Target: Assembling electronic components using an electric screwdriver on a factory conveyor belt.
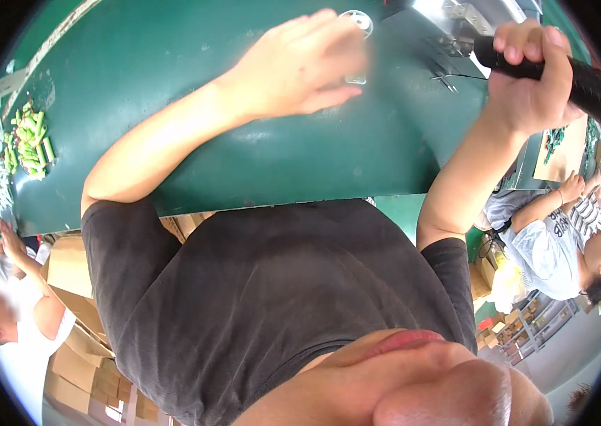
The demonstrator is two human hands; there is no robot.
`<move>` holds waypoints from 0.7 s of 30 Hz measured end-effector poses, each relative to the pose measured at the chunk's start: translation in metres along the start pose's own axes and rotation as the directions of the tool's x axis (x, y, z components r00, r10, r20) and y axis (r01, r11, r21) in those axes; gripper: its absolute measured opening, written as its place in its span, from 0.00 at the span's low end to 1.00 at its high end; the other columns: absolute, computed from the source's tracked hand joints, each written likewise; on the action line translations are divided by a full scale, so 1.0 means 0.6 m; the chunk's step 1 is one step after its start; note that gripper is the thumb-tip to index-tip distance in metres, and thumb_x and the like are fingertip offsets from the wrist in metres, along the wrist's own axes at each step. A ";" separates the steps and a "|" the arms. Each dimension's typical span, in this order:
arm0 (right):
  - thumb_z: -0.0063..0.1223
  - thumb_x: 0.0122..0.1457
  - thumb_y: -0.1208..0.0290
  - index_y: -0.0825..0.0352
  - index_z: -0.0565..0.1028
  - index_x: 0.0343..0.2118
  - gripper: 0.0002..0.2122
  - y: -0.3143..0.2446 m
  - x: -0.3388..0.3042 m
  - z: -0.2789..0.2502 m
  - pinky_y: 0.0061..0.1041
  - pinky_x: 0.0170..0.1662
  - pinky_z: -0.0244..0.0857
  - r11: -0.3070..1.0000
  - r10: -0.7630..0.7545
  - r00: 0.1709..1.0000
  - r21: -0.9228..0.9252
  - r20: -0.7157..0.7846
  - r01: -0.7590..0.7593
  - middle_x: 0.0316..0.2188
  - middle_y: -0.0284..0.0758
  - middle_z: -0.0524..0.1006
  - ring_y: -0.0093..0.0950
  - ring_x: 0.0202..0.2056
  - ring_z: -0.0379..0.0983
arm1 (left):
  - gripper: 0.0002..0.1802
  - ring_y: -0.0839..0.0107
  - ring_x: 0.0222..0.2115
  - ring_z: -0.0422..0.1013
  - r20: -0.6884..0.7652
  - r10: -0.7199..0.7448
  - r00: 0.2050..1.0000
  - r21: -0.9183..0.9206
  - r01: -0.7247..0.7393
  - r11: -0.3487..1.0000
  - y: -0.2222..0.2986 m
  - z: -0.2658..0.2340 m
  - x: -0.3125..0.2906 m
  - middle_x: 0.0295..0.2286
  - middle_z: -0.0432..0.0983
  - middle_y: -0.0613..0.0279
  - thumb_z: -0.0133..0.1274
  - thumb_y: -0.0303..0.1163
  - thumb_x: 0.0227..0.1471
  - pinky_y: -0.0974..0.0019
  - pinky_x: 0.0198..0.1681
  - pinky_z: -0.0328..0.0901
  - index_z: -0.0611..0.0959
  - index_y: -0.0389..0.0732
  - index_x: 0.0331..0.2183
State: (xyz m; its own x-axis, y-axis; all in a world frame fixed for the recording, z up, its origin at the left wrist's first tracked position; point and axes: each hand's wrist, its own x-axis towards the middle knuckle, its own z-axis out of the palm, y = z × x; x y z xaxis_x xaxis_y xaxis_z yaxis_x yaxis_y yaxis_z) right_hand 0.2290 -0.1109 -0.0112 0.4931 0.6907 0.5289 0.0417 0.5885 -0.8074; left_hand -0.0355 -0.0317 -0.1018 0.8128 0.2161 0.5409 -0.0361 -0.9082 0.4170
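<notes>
Clear piece (363, 23) toward the tabletop's (243, 163) far side, well away from the near edge; left hand (307, 64) over it, thumb apart from the fingers; fingertips blurred (cannot tell whether they pinch it or only cover it). Looks like thin rigid plastic; judged light, rather slick and liable to scratch or crack; best taken by its rim between thumb and forefinger, lightly.

Black bar (591, 86) at the tabletop's right end; right hand (536, 84) wraps fully around it, fingers and thumb closed, short end protruding past the fist; judged stiff and sturdy, fit for a whole-palm hold near that end.

Outward: metal fixture (467, 20) near the far right corner; green pieces (30, 142) heaped by the left edge; a co-worker (552, 245) beyond the right end.
</notes>
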 end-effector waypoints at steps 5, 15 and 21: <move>0.46 0.59 0.79 0.59 0.60 0.61 0.26 0.020 -0.047 0.023 0.35 0.24 0.61 0.995 0.092 0.982 0.009 0.165 -0.095 0.19 0.35 0.66 0.27 0.18 0.61 | 0.13 0.45 0.52 0.69 -0.001 0.098 0.995 0.351 -0.092 0.932 0.013 -0.034 0.017 0.50 0.71 0.38 0.63 0.33 0.49 0.52 0.55 0.66 0.82 0.35 0.36; 0.45 0.59 0.79 0.64 0.53 0.57 0.24 0.071 -0.099 0.065 0.37 0.20 0.64 0.991 -0.118 0.963 0.095 0.243 0.098 0.20 0.39 0.70 0.29 0.15 0.64 | 0.16 0.44 0.59 0.63 0.132 -0.049 0.990 -0.130 0.066 0.989 -0.005 -0.017 0.012 0.58 0.64 0.37 0.67 0.34 0.47 0.53 0.62 0.62 0.86 0.33 0.36; 0.46 0.59 0.79 0.65 0.50 0.56 0.25 0.073 -0.101 0.077 0.38 0.19 0.65 0.989 -0.136 0.961 0.090 0.243 0.117 0.18 0.40 0.69 0.29 0.14 0.64 | 0.17 0.45 0.58 0.65 0.115 -0.040 0.993 -0.141 0.057 0.988 -0.004 -0.021 0.012 0.58 0.65 0.38 0.67 0.34 0.47 0.54 0.61 0.63 0.87 0.33 0.37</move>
State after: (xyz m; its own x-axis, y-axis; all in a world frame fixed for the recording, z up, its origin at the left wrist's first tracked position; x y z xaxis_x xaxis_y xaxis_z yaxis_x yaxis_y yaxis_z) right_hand 0.1606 -0.1076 -0.0664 0.2570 0.6855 0.6812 0.0208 0.7008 -0.7130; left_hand -0.0371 -0.0236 -0.0895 0.8750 0.2100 0.4362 -0.0718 -0.8347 0.5460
